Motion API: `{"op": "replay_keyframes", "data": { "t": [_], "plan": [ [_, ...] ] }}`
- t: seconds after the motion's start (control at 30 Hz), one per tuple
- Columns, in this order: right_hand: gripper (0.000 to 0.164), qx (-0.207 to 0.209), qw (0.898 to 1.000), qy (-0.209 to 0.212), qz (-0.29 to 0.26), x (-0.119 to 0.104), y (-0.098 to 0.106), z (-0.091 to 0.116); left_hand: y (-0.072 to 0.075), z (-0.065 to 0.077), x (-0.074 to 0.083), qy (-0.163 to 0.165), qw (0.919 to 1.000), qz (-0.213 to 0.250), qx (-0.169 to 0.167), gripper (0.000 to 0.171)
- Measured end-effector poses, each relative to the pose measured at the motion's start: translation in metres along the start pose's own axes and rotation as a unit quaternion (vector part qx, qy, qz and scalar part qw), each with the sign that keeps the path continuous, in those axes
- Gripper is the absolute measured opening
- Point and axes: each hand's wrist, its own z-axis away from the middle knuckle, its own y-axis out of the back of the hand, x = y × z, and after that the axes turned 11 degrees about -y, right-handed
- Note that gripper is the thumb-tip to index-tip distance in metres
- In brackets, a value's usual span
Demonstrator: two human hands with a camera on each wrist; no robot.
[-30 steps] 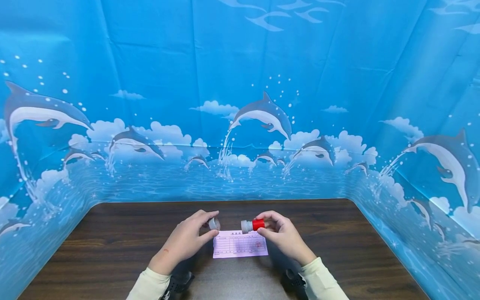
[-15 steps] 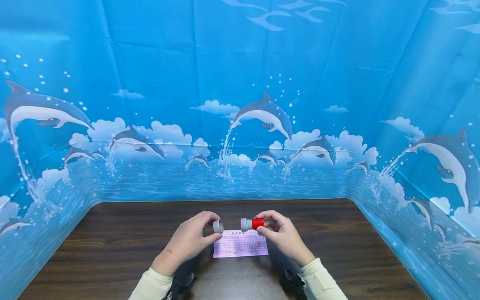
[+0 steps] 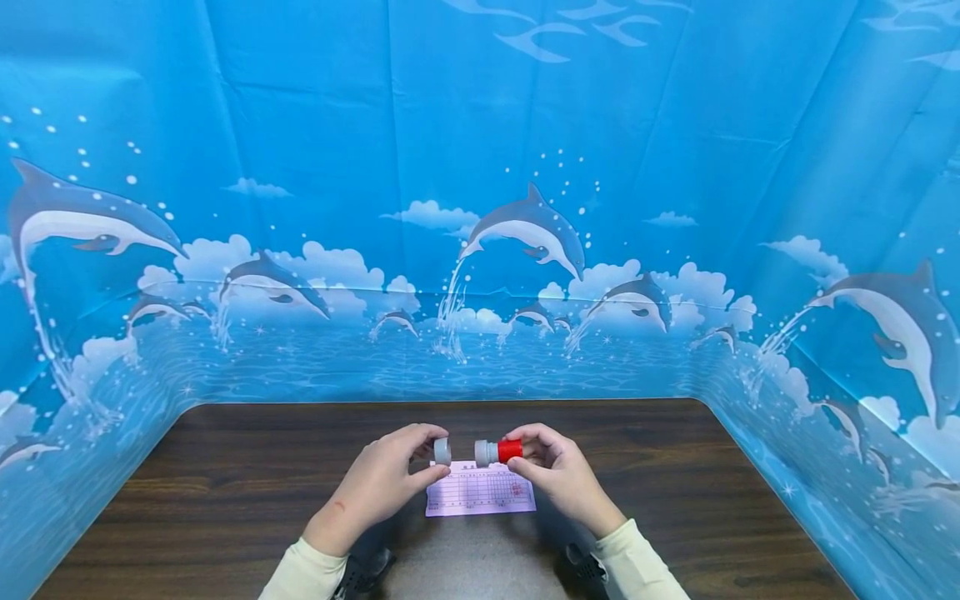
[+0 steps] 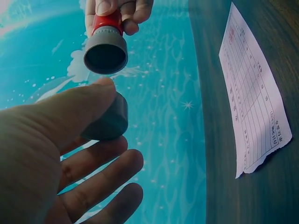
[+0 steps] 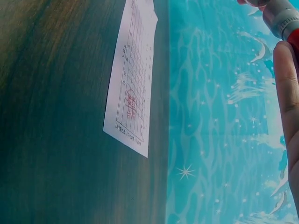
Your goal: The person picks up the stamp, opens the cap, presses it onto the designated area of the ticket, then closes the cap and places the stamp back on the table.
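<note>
My left hand (image 3: 386, 479) pinches a round grey cap (image 3: 442, 452) between thumb and fingers. Facing it from the right, my right hand (image 3: 566, 479) grips the red handle of a stamp (image 3: 487, 452), its grey round end turned toward the cap. A small gap separates the two. In the left wrist view the cap (image 4: 110, 119) sits under the thumb, and the stamp's dark open end (image 4: 106, 57) points at it. Beneath both hands a pink printed form (image 3: 480, 492) lies on the table; a red stamped mark (image 5: 131, 105) shows on it in the right wrist view.
The dark wood table (image 3: 225, 500) carries the form near its middle. A blue curtain (image 3: 337, 358) printed with dolphins stands along the table's back and sides.
The left hand has shifted slightly right, turning the cap toward the stamp. Lately the right hand has moved a little left with the stamp, so the gap has narrowed.
</note>
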Motion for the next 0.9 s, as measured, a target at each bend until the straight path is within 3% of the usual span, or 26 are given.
{"op": "replay_keyframes", "data": {
  "t": [0.23, 0.53, 0.9],
  "plan": [
    [0.032, 0.001, 1.0, 0.021, 0.0, -0.002, -0.003, 0.001, 0.0, 0.0, 0.002, -0.015, 0.9999, 0.007, 0.003, 0.045],
    [0.031, 0.001, 0.999, 0.037, -0.002, -0.002, -0.006, 0.002, 0.0, 0.003, 0.004, -0.06, 0.998, 0.016, 0.014, 0.046],
    [0.032, 0.007, 0.994, 0.109, 0.019, -0.004, -0.011, 0.002, -0.004, 0.0, 0.006, -0.071, 0.9968, 0.01, 0.035, 0.051]
  ]
}}
